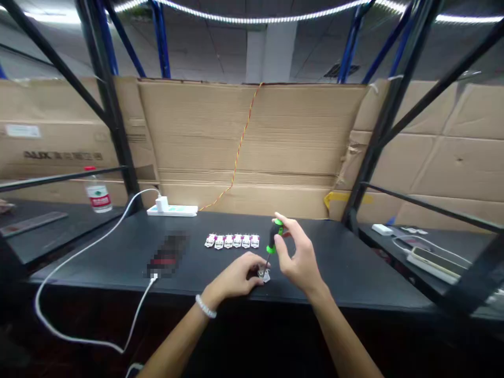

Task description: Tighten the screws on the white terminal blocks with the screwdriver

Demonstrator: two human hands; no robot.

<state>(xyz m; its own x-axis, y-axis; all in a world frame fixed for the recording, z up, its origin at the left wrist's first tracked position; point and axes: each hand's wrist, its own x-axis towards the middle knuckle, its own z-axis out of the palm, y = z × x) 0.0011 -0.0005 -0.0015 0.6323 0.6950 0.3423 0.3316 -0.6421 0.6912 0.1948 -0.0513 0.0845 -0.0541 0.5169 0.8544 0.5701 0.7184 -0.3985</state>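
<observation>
My right hand [297,252] grips a small screwdriver [273,239] with a black and green handle, held upright with its tip down on a small white part [263,274] on the black table [346,262]. My left hand [238,275] lies on the table with its fingers closed on that small part, pinning it in place. A bead bracelet sits on my left wrist. Just behind the hands a row of several similar small white and pink parts [232,241] lies on the table.
A white power strip [173,210] with a charger sits at the back left, and its white cable [79,252] runs to a blurred object [167,255]. A water bottle [97,193] stands far left. Cardboard [255,142] walls the back. Black frame posts [374,147] flank the table.
</observation>
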